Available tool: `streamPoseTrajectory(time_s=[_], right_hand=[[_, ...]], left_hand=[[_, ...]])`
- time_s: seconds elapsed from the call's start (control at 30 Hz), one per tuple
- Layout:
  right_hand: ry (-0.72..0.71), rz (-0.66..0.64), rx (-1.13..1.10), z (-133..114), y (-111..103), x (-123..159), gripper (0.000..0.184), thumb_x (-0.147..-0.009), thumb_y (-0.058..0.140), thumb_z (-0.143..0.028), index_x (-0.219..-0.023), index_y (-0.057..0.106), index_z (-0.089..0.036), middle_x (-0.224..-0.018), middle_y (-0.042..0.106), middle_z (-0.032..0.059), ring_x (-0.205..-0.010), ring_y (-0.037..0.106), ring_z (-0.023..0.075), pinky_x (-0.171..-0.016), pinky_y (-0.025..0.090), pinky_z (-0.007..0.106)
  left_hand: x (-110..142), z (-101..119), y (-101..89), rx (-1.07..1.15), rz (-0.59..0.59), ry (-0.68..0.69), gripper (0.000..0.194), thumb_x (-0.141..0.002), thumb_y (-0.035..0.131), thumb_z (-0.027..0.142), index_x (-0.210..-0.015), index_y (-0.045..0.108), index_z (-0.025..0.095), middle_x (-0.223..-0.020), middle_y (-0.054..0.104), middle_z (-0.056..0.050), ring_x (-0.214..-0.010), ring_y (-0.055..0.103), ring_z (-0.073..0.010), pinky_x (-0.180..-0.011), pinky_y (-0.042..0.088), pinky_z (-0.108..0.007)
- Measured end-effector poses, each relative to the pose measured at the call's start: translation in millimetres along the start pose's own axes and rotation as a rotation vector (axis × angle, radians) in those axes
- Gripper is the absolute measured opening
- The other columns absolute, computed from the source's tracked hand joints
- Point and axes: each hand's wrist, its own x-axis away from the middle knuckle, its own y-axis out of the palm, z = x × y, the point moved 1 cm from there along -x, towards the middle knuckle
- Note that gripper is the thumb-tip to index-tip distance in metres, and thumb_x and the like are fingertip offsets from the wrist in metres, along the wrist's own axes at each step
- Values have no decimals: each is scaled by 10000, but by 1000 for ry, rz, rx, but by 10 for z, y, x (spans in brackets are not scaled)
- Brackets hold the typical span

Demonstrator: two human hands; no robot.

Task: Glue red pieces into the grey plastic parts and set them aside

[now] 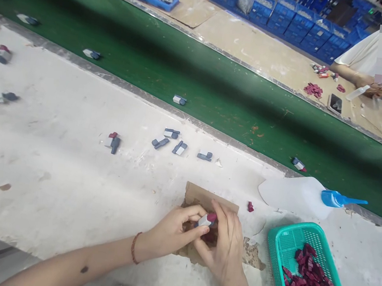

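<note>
Between the thumb and fingers of my left hand (pixel 171 229) is a small white, blue and dark red plastic part (pixel 205 220). My right hand (pixel 226 242) curls around its red end from the other side, fingers bent close; its exact contact points are partly hidden. Both hands are above a stained piece of brown cardboard (pixel 211 194) on the white table. A small dark red piece (pixel 250 207) lies just right of the cardboard. Beyond my hands are several blue-and-white parts (pixel 179 148), and one with a red end (pixel 112 142) lies farther left.
A teal basket (pixel 274 243) of dark red pieces stands at right, beside a white squeeze bottle (pixel 291 193) lying with its blue nozzle rightward. A green conveyor belt (pixel 144 65) carries spaced parts. Across it, a person's hands (pixel 369 86) work near a blue tray (pixel 171 5) and blue bins (pixel 283 11).
</note>
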Motion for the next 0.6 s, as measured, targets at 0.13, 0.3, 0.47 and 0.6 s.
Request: streamPoseTrajectory(time_s=[0.13,0.3,0.47,0.6], right_hand=[[-40,75,58,24,-4,-14,439,-863,577,-287,-1282,504,-179,-945,681,114,-803,646,270,-667,537,385],[-28,121,43,54,-3,-14,334,-883,563,-274,-1205,537,-190,-898,685,104,-765,649,256,-655,536,369],[93,70,50,39,-116,18,530,-906,579,-414,-1367,455,-183,-1015,698,122,-864,663,290,-718,545,411],[252,61,9,133,-487,216,409,-944,548,-362,-1331,520,-232,-1138,685,98,-1033,651,261,-848,531,376]], left_hand=[[-22,16,27,45,-27,-16,264,-873,565,433,-870,578,169,-579,500,42,-550,448,-118,-558,371,-235],[-33,70,55,66,-36,-36,222,-874,558,394,-884,545,173,-616,540,28,-581,473,-126,-559,358,-234],[-174,239,-26,17,-112,54,204,-892,548,380,-854,484,190,-700,635,4,-637,566,-136,-592,407,-229],[-682,449,-377,-279,73,199,195,-848,606,365,-853,597,171,-810,677,-30,-693,590,-156,-638,447,-256]])
